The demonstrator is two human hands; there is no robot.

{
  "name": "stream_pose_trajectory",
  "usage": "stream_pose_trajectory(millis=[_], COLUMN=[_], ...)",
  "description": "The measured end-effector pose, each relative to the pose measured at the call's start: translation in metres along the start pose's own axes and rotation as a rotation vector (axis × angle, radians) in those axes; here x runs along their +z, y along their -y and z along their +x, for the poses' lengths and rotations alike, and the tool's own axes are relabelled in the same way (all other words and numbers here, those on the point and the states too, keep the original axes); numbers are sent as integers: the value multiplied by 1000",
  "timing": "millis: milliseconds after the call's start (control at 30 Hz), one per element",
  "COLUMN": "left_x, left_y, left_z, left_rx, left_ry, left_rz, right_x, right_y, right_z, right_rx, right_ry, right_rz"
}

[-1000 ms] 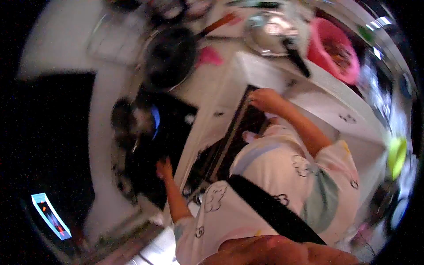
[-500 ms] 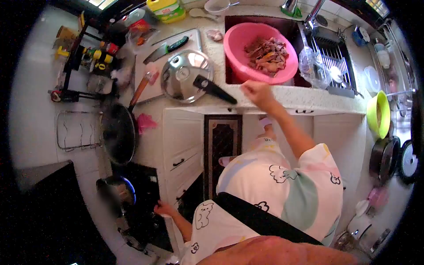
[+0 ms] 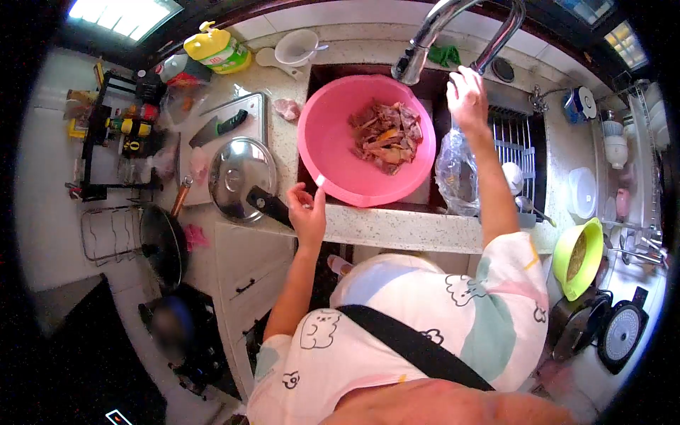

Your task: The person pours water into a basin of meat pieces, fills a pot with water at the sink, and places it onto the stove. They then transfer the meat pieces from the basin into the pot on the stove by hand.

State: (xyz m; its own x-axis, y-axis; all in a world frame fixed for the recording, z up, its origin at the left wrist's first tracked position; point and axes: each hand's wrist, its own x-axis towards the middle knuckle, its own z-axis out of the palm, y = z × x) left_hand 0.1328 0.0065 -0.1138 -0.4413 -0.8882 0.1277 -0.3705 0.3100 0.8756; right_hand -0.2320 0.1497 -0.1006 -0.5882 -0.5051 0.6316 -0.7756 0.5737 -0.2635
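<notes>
A large pink basin (image 3: pixel 322 106) sits in the sink, with cut pieces of raw meat (image 3: pixel 386 134) inside it. My left hand (image 3: pixel 308 212) is at the basin's near left rim, fingers loosely apart and the thumb at the edge. Beyond the basin, my right hand (image 3: pixel 467 99) reaches up to the base of the metal faucet (image 3: pixel 428 39), fingers stretched out; whether they touch it I cannot tell. The faucet's spout hangs over the far side of the basin. A clear plastic bag (image 3: pixel 457 173) lies below my right forearm.
Left of the sink are a pot lid (image 3: pixel 242 173), a knife (image 3: pixel 216 127) on a cutting board and a piece of meat (image 3: pixel 287 109). A frying pan (image 3: pixel 161 244) is farther left. A drying rack (image 3: pixel 513 142) and a green bowl (image 3: pixel 577 258) are at right.
My right hand has moved from the counter's front edge up to the faucet. My left hand has come from beside the stove to the basin's rim. The view has shifted closer to the sink.
</notes>
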Motion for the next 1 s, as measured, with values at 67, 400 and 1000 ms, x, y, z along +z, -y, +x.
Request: stream_pose_trajectory(millis=[67, 400, 1000], left_x=[20, 69, -129], left_y=[31, 84, -88], left_z=[11, 40, -55], left_rx=[17, -846, -343], left_ry=[-132, 91, -64], left_rz=[55, -501, -796], right_x=[4, 56, 18], right_y=[-34, 10, 41], right_z=[3, -68, -46], right_rx=[-23, 259, 219], right_ry=[47, 372, 383], right_rz=[-45, 357, 1019])
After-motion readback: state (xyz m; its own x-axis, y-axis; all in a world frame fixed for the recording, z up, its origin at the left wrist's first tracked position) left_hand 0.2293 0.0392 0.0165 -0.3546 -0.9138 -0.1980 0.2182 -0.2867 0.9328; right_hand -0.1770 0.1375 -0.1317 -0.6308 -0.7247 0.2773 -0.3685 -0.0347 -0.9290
